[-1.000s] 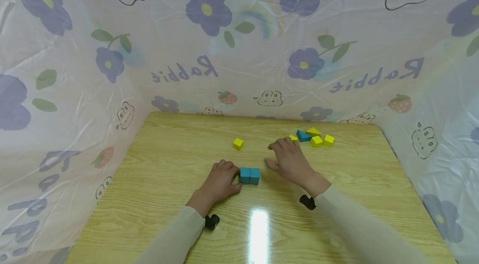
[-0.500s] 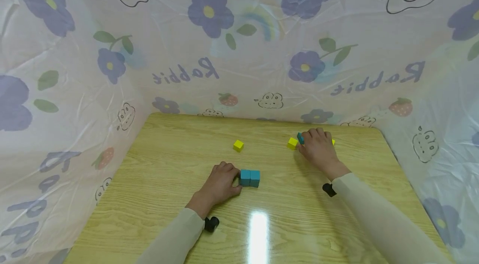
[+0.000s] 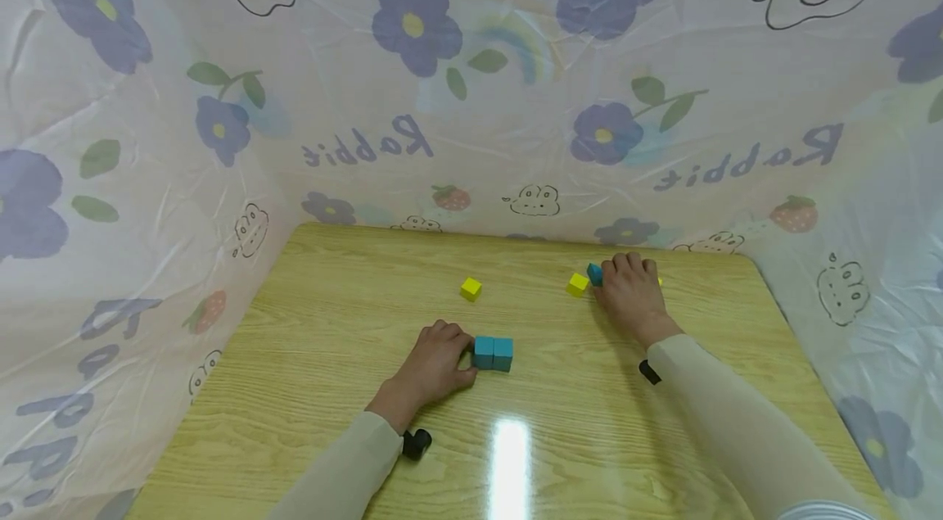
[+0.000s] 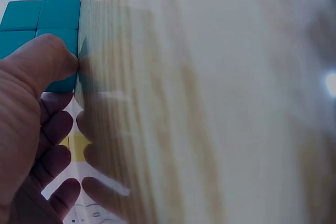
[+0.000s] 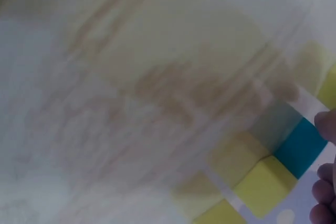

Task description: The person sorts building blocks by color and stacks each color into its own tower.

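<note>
Two blue cubes [image 3: 494,354] stand side by side on the wooden table. My left hand [image 3: 430,364] is at their left end, thumb and forefinger on either side of the left cube. The left wrist view shows the thumb [image 4: 44,59] lying against a blue face, with the other fingers curled below. Toward the back right, my right hand [image 3: 629,291] pinches a blue triangular block [image 3: 595,273], mostly covered by the hand. In the right wrist view, a fingertip meets the edge of that blue block [image 5: 300,148].
A yellow cube [image 3: 578,284] sits just left of the right hand, and another yellow block [image 3: 660,282] peeks out at its right. A lone yellow cube [image 3: 471,289] stands behind the blue pair. Printed cloth [image 3: 486,110] hangs around the table's back and sides.
My right hand has moved right and back from above the table's middle to the block cluster, taking hold of the blue triangular block. The left hand has stayed at the blue cubes.
</note>
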A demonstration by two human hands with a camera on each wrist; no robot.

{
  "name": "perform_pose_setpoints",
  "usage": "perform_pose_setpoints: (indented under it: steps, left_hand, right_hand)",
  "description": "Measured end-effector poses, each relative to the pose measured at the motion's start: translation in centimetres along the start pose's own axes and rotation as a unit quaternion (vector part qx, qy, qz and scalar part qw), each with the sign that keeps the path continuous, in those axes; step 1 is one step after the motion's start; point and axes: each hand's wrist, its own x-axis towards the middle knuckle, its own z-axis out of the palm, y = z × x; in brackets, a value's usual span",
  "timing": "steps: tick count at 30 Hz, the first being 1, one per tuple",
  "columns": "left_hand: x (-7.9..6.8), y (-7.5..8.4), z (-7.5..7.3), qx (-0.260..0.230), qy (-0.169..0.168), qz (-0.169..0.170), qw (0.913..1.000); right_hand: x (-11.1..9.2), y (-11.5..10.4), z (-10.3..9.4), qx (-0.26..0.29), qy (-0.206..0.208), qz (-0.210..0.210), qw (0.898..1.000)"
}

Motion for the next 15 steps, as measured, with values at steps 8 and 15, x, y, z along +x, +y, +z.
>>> perform_pose_setpoints:
  steps: [8, 15]
  left_hand:
    - [-0.04, 0.28, -0.25, 0.001, -0.002, 0.002, 1.0]
    - [0.02, 0.2, -0.45, 0.001, 0.0, 0.002, 1.0]
  right_hand:
    - [0.02, 0.12, 0.85, -0.006, -0.029, 0.007, 1.0]
    - [-0.07, -0.1, 1.09, -0.009, -0.016, 0.007, 1.0]
